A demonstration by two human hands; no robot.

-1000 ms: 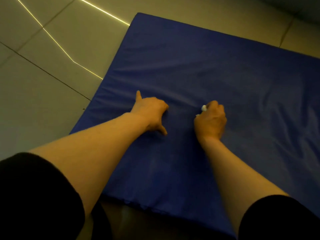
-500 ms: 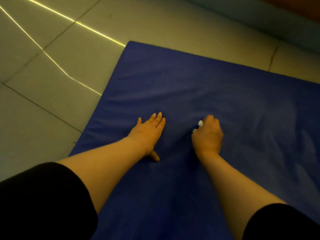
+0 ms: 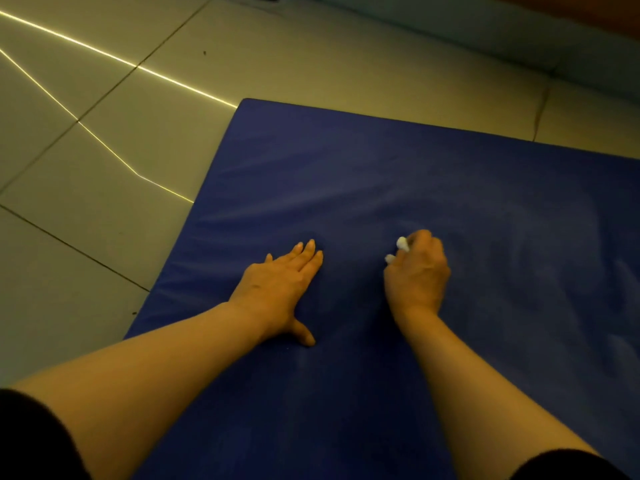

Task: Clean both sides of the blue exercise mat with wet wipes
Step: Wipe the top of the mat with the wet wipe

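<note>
The blue exercise mat (image 3: 433, 174) lies flat on the tiled floor and fills most of the view. My left hand (image 3: 280, 289) rests palm down on the mat, fingers straight and together, thumb spread toward me. My right hand (image 3: 417, 275) is curled into a fist on the mat and grips a bunched white wet wipe (image 3: 401, 244). Only small white bits of the wipe stick out at the fingers' left side; the rest is hidden inside the fist.
Pale floor tiles (image 3: 104, 150) with dark grout lines and thin bright light streaks lie left of and beyond the mat. A wall base (image 3: 485, 26) runs along the far side. My dark sleeves show at the bottom corners.
My left hand has gone from knuckles-down and curled to flat with straight fingers. The view has tilted up, showing the mat's far edge and wall. My right hand keeps hold of the wipe.
</note>
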